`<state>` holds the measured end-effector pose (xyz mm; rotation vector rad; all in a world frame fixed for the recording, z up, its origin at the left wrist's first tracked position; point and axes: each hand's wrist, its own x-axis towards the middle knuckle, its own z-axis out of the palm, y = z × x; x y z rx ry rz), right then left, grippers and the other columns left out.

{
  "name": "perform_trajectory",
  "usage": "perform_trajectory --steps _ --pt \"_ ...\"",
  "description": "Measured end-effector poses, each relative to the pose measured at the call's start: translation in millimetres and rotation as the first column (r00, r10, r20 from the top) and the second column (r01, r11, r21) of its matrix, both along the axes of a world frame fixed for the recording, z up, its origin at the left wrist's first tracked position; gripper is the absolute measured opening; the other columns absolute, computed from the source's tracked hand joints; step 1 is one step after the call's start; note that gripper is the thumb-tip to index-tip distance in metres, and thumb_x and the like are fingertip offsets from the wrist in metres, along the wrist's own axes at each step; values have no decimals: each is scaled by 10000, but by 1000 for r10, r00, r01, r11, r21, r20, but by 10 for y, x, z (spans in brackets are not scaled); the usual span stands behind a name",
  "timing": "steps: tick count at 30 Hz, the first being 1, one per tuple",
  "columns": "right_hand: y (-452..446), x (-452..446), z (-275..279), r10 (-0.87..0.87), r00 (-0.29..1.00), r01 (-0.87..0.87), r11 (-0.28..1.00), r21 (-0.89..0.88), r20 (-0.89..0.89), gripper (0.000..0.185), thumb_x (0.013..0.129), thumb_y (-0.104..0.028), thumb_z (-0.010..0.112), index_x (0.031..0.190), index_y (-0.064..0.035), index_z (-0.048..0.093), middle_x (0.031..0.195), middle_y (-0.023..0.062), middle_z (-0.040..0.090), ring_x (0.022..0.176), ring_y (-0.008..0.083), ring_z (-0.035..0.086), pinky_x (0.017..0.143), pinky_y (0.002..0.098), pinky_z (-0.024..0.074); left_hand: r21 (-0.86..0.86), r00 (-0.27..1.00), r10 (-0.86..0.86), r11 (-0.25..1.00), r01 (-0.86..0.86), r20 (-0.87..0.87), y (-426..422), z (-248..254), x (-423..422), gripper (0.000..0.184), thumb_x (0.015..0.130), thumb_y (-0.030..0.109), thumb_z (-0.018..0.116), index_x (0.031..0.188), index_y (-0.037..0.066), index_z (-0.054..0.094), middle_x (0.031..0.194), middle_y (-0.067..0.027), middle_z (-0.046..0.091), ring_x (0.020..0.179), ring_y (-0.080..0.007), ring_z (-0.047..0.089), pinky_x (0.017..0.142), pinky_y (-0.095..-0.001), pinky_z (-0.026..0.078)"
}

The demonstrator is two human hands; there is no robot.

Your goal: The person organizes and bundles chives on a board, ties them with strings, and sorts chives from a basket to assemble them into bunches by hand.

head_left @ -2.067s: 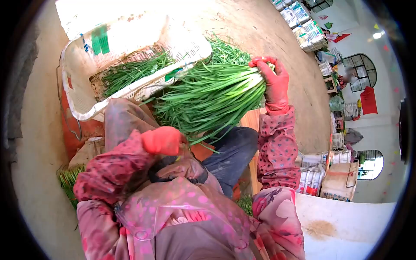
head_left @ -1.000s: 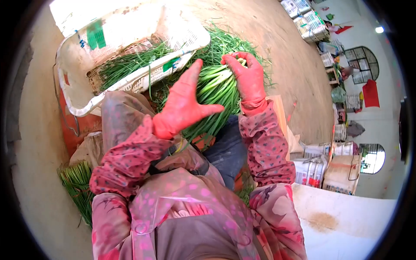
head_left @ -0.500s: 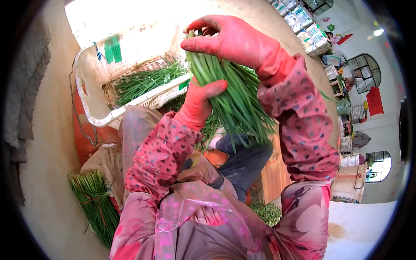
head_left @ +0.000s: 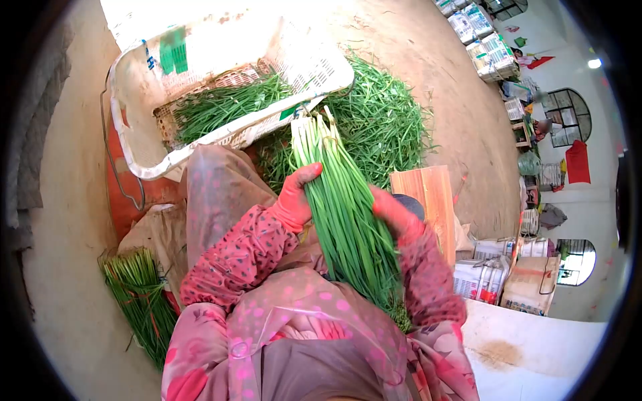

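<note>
A thick bunch of garlic chives (head_left: 344,214) lies across my lap, pale cut ends pointing away and green leaves running back toward me. My left hand (head_left: 294,198), in a red rubber glove, grips its left side with the thumb on top and the fingers hidden beneath. On the other side, my right hand (head_left: 398,212) in a matching glove holds the leaves lower down, slightly blurred, its fingers partly hidden behind the bunch. Past the pale ends stands a white plastic crate (head_left: 234,137) with loose chives (head_left: 231,107) inside.
Loose green leaves (head_left: 384,120) form a heap on the floor beyond the bunch. A wooden board (head_left: 431,200) stands at right. Tied chives (head_left: 140,301) rest by the wall at left. Stacked crates (head_left: 491,57) and other people are farther off at right.
The bunch has come down and closer to my lap. My right hand has moved from its pale ends to the leaf side; my left hand has lowered, still gripping it.
</note>
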<state>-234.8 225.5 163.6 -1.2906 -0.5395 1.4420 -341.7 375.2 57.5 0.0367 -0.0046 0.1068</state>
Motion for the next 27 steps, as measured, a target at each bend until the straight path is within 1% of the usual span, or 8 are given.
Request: perform_trajectory --steps 4,5,9,14,16,17,21,27 --pt "-272 -510 -358 -64 982 60 998 -27 -180 873 698 -378 813 1366 -20 381 1243 85 543 1117 187 538 951 334 443 -47 989 -15 999 8 -144 -52 48 -46 501 812 351 605 1160 -8 566 1055 -175 650 964 -320 635 923 -456 486" --pt "-284 -596 -367 -69 970 60 997 -45 -234 823 699 -318 820 1344 -17 408 1213 86 561 1096 190 552 944 336 449 -38 991 -17 999 12 -132 -74 145 -83 423 837 331 602 1097 -2 605 975 -139 672 834 -259 658 801 -381 536" --pt "-276 -617 -288 -181 944 152 981 -122 -278 602 738 -148 768 1261 -8 504 1116 78 616 976 184 612 853 322 499 -87 984 -57 995 42 -167 -134 244 -33 427 865 363 590 1115 17 604 994 -108 671 861 -232 651 813 -374 526" --pt "-618 -260 216 -213 959 165 956 -241 -187 609 751 -117 754 1288 -6 491 1172 72 602 1037 173 590 898 320 474 115 988 -73 989 89 -137 -260 394 -8 440 922 386 547 1159 17 580 1064 -94 653 953 -206 622 898 -361 480" --pt "-826 -232 226 -164 982 184 937 -297 91 617 753 -116 760 1295 -4 486 1190 64 592 1084 163 558 938 318 445 386 955 -149 890 242 -255 -242 414 -130 526 923 460 530 1197 12 570 1114 -96 644 1017 -193 612 930 -368 465" --pt "-980 -243 80 -153 977 188 947 -261 149 652 753 -133 772 1314 -4 465 1218 57 576 1108 151 533 953 315 431 482 912 -182 802 354 -368 -245 200 -181 478 920 446 549 1140 24 591 1051 -98 657 885 -172 642 804 -336 526" --pt "-1151 -574 -151 -256 946 310 892 -331 197 704 707 -176 808 1302 2 476 1217 60 582 1078 160 551 936 319 437 428 824 -276 748 508 -494 -162 199 -418 347 916 390 583 928 43 591 855 -109 657 642 -185 635 588 -313 560" --pt "-1162 -771 -275 -313 946 322 887 -332 83 645 752 -122 764 1311 -3 465 1230 49 567 1096 151 536 954 316 429 366 793 -321 755 544 -518 -57 14 -567 296 919 317 595 956 23 586 798 -131 676 631 -202 660 590 -292 558"
